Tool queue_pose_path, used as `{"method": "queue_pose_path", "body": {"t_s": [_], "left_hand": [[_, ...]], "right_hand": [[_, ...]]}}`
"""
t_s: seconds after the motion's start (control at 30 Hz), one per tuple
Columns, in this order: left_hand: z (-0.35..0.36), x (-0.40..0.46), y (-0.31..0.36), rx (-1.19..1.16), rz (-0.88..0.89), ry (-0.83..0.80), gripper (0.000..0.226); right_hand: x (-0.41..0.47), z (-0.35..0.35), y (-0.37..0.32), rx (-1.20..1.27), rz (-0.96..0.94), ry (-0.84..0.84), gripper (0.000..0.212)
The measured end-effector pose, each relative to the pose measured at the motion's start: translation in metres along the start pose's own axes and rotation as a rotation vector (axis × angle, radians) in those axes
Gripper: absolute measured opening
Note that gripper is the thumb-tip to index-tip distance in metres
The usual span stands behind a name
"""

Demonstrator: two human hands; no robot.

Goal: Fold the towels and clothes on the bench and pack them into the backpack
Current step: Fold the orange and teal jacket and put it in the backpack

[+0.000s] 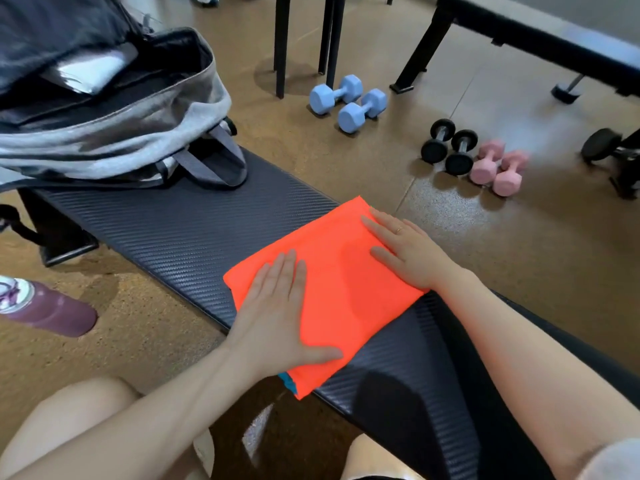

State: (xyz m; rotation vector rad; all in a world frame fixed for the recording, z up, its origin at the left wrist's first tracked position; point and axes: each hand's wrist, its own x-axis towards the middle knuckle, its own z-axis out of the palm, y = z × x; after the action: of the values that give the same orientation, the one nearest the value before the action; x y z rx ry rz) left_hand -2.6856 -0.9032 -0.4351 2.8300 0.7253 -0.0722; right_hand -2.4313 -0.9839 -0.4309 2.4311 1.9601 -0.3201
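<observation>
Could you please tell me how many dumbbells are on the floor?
6, all beyond the bench: two blue dumbbells nearest the chair legs, two black dumbbells to their right, two pink dumbbells beside those. Others may lie outside view.

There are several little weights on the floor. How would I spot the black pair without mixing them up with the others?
Start at the long dark bench and look past the orange folded cloth to the brown floor beyond. Three pairs of dumbbells lie there: the black pair is in the middle, between the blue pair and the pink pair. Only the black ones have round ends and shiny metal handles.
</observation>
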Motion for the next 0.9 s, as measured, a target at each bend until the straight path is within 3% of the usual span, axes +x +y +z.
{"method": "queue_pose_path", "body": {"t_s": [0.1, 0.2, 0.23, 0.33, 0.43, 0.6, 0.73, 0.9], "left_hand": [[-0.007, -0.003, 0.001, 0.001, -0.003, -0.038, 0.138], [-0.012, -0.017, 0.011, -0.035, 0.037, 0.046, 0.127], [-0.012, -0.025, 0.017, -0.036, 0.066, 0.076, 0.118], [0.000, -0.039, 0.029, -0.035, 0.146, 0.082, 0.094], [0.010, -0.040, 0.026, -0.086, 0.136, 0.108, 0.075], [0.019, -0.044, 0.014, -0.280, 0.088, 0.141, 0.070], [0.018, -0.039, 0.002, -0.453, 0.087, 0.246, 0.053], [-0.012, -0.025, 0.007, -0.655, -0.132, 0.490, 0.056]], "right_hand": [[-0.009, -0.005, 0.003, 0.040, 0.089, 0.107, 0.067], [-0.038, -0.004, -0.008, 0.006, -0.109, 0.415, 0.043], [-0.051, -0.001, -0.009, 0.009, -0.170, 0.441, 0.038], [-0.081, 0.008, -0.001, -0.007, -0.240, 0.314, 0.047], [-0.087, 0.014, 0.012, 0.018, -0.175, 0.180, 0.061], [-0.073, 0.014, 0.013, 0.046, -0.107, 0.222, 0.055], [-0.062, 0.016, 0.007, 0.149, 0.075, 0.275, 0.058], [-0.057, -0.001, 0.001, 0.454, 0.113, 0.476, 0.027]]}}
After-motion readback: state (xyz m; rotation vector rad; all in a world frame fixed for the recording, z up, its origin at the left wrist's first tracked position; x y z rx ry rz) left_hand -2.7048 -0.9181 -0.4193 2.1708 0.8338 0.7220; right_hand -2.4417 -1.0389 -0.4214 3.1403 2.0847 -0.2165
